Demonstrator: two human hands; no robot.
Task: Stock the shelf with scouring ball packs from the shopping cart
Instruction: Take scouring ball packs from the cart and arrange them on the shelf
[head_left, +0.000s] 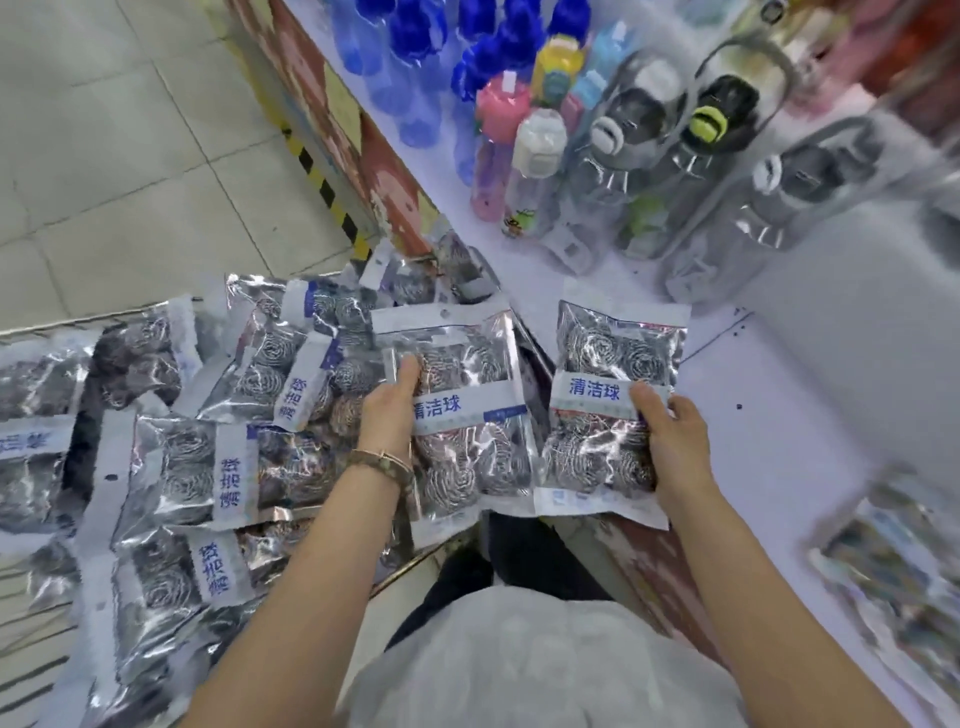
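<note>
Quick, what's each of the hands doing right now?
Left hand: holding a scouring ball pack.
Right hand: holding a second pack.

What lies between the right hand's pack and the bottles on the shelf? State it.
Only bare white shelf, between pack and bottles, in the head view.

left hand (388, 413): gripping, thumb forward | right hand (672, 441): gripping, thumb forward

Two hands: left hand (388, 410), right hand (672, 441). Two held packs: left pack (467, 447), right pack (597, 358). Six-plus cart packs (187, 467). Three big clear bottles (639, 130). Blue bottles (415, 31) blurred, uncountable.
</note>
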